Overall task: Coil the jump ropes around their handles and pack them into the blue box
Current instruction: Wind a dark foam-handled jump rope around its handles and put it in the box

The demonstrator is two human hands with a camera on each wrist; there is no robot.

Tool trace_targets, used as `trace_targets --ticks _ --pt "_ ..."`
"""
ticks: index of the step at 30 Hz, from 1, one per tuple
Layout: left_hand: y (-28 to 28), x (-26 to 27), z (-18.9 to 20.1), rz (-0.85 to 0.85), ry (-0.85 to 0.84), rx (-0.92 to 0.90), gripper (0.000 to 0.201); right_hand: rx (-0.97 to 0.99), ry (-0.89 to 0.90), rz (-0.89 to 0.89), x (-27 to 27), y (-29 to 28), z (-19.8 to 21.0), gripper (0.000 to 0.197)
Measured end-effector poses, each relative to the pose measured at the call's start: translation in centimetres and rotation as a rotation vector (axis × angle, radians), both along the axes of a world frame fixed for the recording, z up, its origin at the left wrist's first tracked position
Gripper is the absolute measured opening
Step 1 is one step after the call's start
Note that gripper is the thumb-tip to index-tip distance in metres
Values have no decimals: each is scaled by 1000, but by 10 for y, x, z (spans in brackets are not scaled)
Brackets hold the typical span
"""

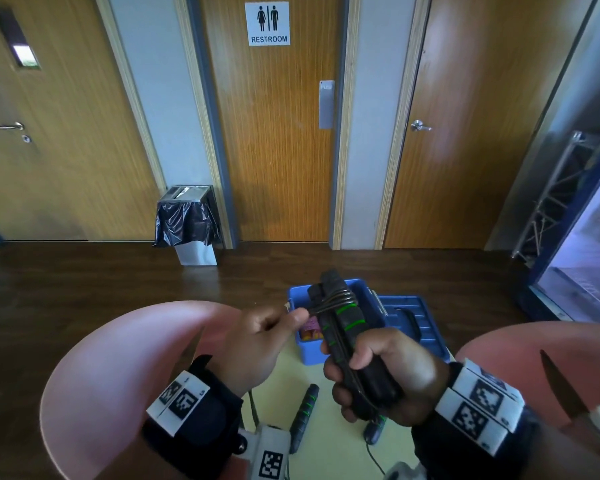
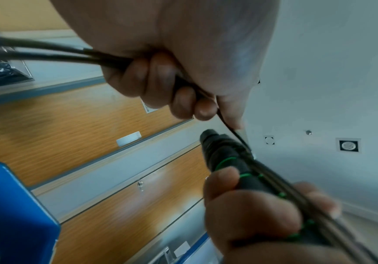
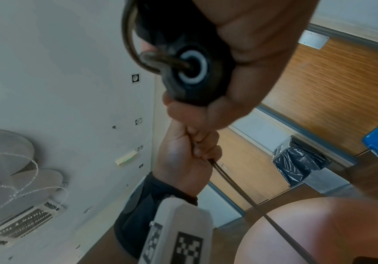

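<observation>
Cord lies left of the upright handle pair.
Your right hand (image 1: 378, 375) grips the jump-rope handles (image 1: 340, 317); your left hand (image 1: 257, 341) pinches the cord (image 1: 329, 301).

Black handles (image 1: 340, 327) part-coiled (blue box (image 1: 329, 355) open)

Wooden doors (image 1: 274, 150), dark floor (image 1: 84, 278), lined bin (image 1: 189, 220).

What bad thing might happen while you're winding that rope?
The coils sit near the handles' far end, so they might slip off if the left hand slackens the rope. The right hand grips both handles; if they shift apart, the winding may loosen. The second rope's handles lie below and might snag the trailing rope.
</observation>
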State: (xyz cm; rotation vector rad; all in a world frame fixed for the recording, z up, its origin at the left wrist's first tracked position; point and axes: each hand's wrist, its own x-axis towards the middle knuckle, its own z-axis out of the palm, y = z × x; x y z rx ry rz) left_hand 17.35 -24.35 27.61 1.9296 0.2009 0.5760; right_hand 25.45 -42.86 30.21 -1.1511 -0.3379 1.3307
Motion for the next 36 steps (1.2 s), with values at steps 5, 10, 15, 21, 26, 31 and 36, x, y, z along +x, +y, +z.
trace_targets --ticks 5,10,15,21,26,31,36 --pt "-7 -5 11 109 -83 48 52 -39 -11 -67 1 0 -2 48" --pt "-7 -3 7 224 -55 53 53 -98 -10 -82 -2 -1 -7 48" --pt "-11 -1 6 235 -70 80 57 -61 8 -132 -3 -2 -8 48" --pt "-27 0 6 200 -116 -41 52 176 144 -91 -10 -4 -4 57" --pt "-32 3 10 139 -126 -111 47 355 202 -42 -16 -8 -2 47" --pt "-24 6 3 -105 -136 -281 52 447 106 26 -19 -7 3 44" --pt "-3 7 -4 -620 -55 -522 60 428 -120 143 -16 -10 14 39"
